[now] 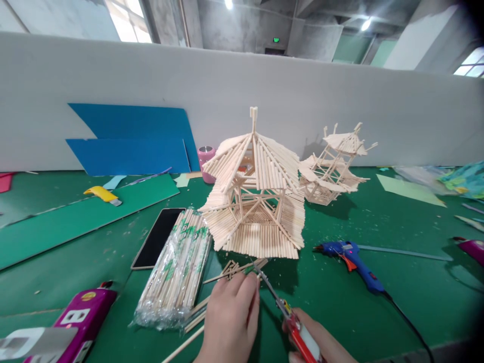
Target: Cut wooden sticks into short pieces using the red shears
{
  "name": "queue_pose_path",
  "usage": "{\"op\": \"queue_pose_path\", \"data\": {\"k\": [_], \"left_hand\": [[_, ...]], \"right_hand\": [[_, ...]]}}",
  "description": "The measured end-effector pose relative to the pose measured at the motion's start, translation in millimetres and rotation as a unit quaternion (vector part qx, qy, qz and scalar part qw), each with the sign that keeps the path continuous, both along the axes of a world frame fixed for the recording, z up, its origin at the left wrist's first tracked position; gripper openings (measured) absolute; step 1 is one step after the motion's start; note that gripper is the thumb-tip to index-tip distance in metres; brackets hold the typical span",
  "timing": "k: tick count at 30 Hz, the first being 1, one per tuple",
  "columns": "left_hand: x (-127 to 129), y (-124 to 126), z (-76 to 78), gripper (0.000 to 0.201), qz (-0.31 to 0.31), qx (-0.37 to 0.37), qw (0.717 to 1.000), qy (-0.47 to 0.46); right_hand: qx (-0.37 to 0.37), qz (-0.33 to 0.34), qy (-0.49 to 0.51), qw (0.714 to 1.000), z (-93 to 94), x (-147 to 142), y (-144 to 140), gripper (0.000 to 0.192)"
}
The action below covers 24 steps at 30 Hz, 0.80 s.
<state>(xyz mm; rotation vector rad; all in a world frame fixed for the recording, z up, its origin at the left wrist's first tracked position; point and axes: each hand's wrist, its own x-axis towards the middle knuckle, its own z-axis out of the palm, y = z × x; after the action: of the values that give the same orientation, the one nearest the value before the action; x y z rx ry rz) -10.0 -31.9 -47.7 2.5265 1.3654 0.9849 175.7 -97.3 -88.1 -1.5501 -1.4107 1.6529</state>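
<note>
We see a pale wood stick house [257, 201] on our green table [378, 312], a blue glue gun [353, 262], red-handled cutters [298, 335], a yellow knife [102, 194], blue boards [132, 136] and a magenta box [85, 315].

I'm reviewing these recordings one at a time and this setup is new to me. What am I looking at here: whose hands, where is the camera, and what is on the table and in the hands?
There is no machine: one head-worn camera looks forward and down at a person's two bare hands. The left hand pinches thin wooden sticks in its fingers. The right hand grips red-handled cutters, their tip at the sticks. On the green table stand a stick pavilion model and a smaller one behind. Nearby lie a wrapped bundle of sticks, a black phone, a blue glue gun and a yellow knife.
</note>
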Motion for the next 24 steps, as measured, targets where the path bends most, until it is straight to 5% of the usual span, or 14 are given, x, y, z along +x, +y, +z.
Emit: {"op": "queue_pose_path", "data": {"k": [18, 24], "left_hand": [[0, 1, 0.0, 0.013, -0.008, -0.003, 1.000, 0.026], [2, 2, 2.3, 0.016, -0.025, 0.091, 0.992, 0.078]], "right_hand": [[-0.073, -0.041, 0.055, 0.995, -31.4, 2, 3, 0.040], [-0.051, -0.033, 0.005, 0.998, -39.4, 2, -1, 0.046]]}}
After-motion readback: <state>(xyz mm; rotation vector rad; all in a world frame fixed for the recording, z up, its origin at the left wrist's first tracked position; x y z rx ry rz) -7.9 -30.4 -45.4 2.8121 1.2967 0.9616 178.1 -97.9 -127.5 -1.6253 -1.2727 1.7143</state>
